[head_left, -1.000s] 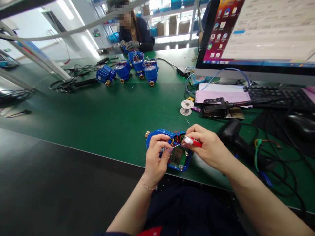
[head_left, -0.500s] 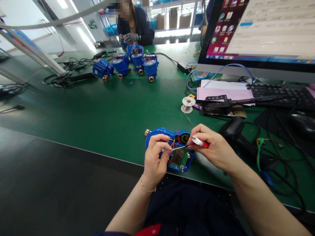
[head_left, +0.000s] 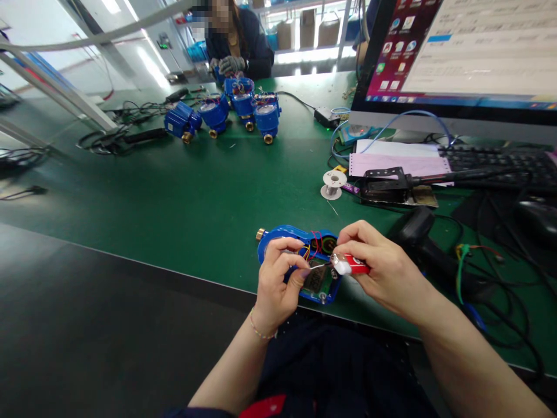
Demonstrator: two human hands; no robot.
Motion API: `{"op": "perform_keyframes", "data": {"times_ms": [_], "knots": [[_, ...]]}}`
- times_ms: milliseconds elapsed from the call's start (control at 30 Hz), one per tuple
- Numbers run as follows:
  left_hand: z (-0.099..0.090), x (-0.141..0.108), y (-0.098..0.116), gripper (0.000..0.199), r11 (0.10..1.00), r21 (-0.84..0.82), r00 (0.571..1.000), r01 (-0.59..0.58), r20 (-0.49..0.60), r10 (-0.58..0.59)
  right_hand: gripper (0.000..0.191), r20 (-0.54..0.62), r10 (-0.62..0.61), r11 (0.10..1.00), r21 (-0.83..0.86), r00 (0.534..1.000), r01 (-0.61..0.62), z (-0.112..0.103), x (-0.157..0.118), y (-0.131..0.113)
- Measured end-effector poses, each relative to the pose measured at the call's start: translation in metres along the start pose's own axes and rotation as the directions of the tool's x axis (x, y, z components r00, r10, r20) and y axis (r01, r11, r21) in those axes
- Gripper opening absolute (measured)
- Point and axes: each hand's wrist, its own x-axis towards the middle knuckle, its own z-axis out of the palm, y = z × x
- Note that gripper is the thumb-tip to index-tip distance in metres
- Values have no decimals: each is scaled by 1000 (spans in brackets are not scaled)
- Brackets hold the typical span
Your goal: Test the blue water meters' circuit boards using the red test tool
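A blue water meter (head_left: 285, 233) with a brass fitting lies near the table's front edge, its housing uncovered over a circuit board and a small display (head_left: 317, 279). Red and yellow wires run across it. Above the display, my left hand (head_left: 281, 277) pinches a thin wire (head_left: 317, 266) between thumb and fingers, hiding part of the meter. My right hand (head_left: 378, 261) is closed around a red lighter (head_left: 357, 265) with a metal and white top. Its top points left, close to the wire's dark right end. No flame can be made out.
Several blue meters (head_left: 266, 119) stand at the back, near a gloved co-worker (head_left: 239, 40). A solder spool (head_left: 333, 184) and a black soldering iron stand (head_left: 383, 186) are beyond my right hand. Right lie a black scanner (head_left: 413, 232), cables, a keyboard (head_left: 491, 165) and a monitor (head_left: 456, 58).
My right hand has turned the lighter so that its top now sits lower, against the wire's end. My left hand has shifted slightly right, still pinching the wire.
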Motion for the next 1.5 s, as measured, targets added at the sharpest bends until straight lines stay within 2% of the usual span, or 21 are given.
{"op": "perform_keyframes", "data": {"times_ms": [133,200,233,267,300,367,433,467,500,567,667,733,833,900,1000,1067,1267,1500], "knots": [[0,1,1,4,1000,11,1000,-4,0,4,13,8,29,997,65,1000,-30,-4,0,-4],[0,1,2,4,1000,6,1000,-3,-4,3,5,-46,144,972,196,989,-132,-10,-3,-8],[1,1,2,4,1000,3,1000,-2,-6,2,3,-74,235,927,317,969,-200,-12,-7,-10],[1,0,1,5,1000,1,1000,-3,-10,3,9,-78,336,841,473,939,-262,-14,-11,-14],[1,-1,1,5,1000,0,1000,-6,-15,6,15,-49,433,706,639,900,-305,-15,-16,-19],[2,-4,0,5,1000,3,1000,-13,-24,13,23,126,554,334,872,823,-358,-11,-29,-34],[3,-8,-1,4,1000,9,999,-21,-23,22,25,351,563,-6,907,748,-421,0,-42,-52],[3,-9,-2,4,1000,11,999,-25,-21,25,27,452,538,-131,879,712,-459,9,-48,-62],[3,-11,-2,4,1000,12,999,-27,-19,28,29,533,500,-232,842,682,-488,18,-54,-71],[2,-13,-3,5,1000,6,999,-30,-18,30,36,623,412,-368,782,665,-503,38,-62,-85],[0,-14,-3,4,999,-7,999,-36,-27,36,37,660,329,-449,739,676,-503,62,-63,-94],[-1,-15,-3,4,999,-18,999,-38,-34,38,36,696,309,-489,701,648,-519,71,-59,-94],[-1,-15,-4,5,999,-22,999,-28,-34,27,53,753,258,-596,617,606,-514,76,-47,-87],[-1,-16,-4,5,1000,-18,999,-20,-33,19,67,763,210,-655,574,612,-491,77,-38,-83],[-2,-16,-4,6,1000,-25,999,-10,-38,9,73,763,181,-696,545,620,-468,78,-26,-81],[-2,-16,-5,6,1000,-28,999,-7,-37,6,71,764,199,-714,542,614,-442,78,-21,-81],[-4,-16,-4,6,1000,3,1000,-8,-24,8,67,706,309,-746,596,637,-298,76,-15,-80],[-3,-14,-5,6,1000,17,999,-4,-34,5,58,707,394,-757,612,588,-229,74,-11,-83]]}}
